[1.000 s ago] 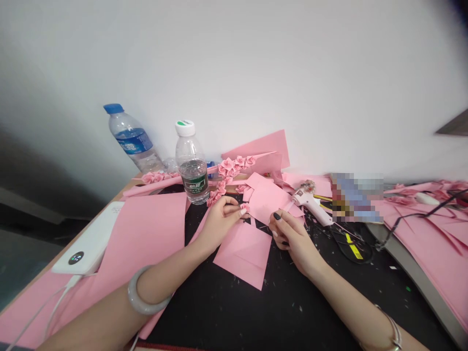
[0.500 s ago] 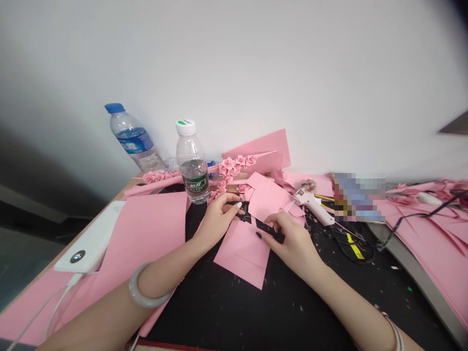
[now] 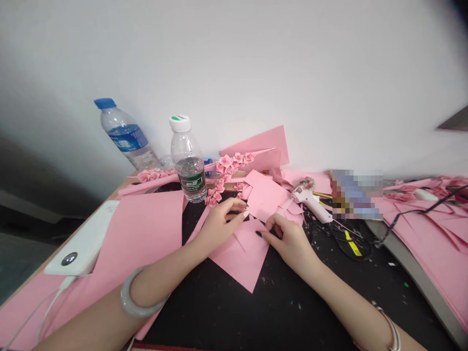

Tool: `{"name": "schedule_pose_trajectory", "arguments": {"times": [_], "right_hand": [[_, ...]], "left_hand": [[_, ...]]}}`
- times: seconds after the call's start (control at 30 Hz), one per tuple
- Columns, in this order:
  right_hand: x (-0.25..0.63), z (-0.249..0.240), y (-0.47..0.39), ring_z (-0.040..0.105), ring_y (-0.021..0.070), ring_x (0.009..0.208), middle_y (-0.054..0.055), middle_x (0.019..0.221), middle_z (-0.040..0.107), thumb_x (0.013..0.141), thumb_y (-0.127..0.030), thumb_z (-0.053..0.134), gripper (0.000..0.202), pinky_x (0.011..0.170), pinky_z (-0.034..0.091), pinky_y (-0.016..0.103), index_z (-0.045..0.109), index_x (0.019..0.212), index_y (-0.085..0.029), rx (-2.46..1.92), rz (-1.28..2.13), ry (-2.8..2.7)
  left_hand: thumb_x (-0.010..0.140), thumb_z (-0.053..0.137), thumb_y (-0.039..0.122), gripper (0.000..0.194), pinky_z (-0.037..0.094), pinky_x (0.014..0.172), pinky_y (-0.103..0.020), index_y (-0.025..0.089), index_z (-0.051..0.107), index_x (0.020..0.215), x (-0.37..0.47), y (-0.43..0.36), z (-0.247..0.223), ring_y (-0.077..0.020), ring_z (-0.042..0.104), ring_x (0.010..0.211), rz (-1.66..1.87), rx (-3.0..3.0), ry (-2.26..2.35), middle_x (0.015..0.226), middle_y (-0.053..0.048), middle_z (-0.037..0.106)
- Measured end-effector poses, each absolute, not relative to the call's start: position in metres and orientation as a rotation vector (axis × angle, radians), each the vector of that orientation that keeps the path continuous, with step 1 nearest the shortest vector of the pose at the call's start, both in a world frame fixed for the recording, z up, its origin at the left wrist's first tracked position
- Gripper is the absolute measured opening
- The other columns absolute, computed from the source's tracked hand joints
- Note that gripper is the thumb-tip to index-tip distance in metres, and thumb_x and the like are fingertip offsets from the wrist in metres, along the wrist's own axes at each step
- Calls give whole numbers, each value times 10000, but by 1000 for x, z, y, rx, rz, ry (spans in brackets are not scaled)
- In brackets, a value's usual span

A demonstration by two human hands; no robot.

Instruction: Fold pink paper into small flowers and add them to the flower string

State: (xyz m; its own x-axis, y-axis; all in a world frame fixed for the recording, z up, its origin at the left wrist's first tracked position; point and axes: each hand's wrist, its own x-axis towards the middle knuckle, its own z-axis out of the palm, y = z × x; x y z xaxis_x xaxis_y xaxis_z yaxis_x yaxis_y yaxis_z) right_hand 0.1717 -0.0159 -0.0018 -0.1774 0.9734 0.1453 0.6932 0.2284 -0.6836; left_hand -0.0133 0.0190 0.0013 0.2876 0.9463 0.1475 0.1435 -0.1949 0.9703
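Observation:
A pink paper square (image 3: 243,258) lies on the black mat (image 3: 234,312), one corner pointing toward me. My left hand (image 3: 221,224) is at its upper left edge, thumb and fingers curved with a gap between them. On the upper right side, my right hand (image 3: 288,236) pinches the paper's edge between thumb and forefinger. Just beyond both hands rests a loose pile of smaller pink paper pieces (image 3: 265,197). Pink paper roses (image 3: 226,165) on a stem lie behind the pile.
Two bottles, one upright (image 3: 190,165) and one leaning (image 3: 127,136), stand at the back left. A white power bank (image 3: 82,243) lies near large pink sheets (image 3: 146,229). Right of the pile are a glue gun (image 3: 312,202), black cable and a grey-edged stack of pink paper (image 3: 431,243).
The paper square has turned and shifted slightly left. My right thumb and forefinger have closed on its edge. The whole view has shifted a little.

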Motion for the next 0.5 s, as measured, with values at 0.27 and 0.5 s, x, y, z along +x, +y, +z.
{"name": "schedule_pose_trajectory", "arguments": {"times": [0.27,0.5], "right_hand": [[171,2,-14,399,103,456,-53,533,448,791,-316,524,131,443,278,213,439,787,-217,-1387,949,-1547],[170,7,-11,475,96,409,-58,522,462,816,-312,501,140,411,377,215,460,895,-203,-1243,1114,-1329]], "left_hand": [[735,585,235,245,440,851,-318,140,583,961,-11,22,-5,-190,585,943,953,1429,892,1006,-88,624],[725,612,225,346,462,826,-352,125,571,1054,-9,18,1,-207,599,920,860,1139,691,1048,-112,622]]}}
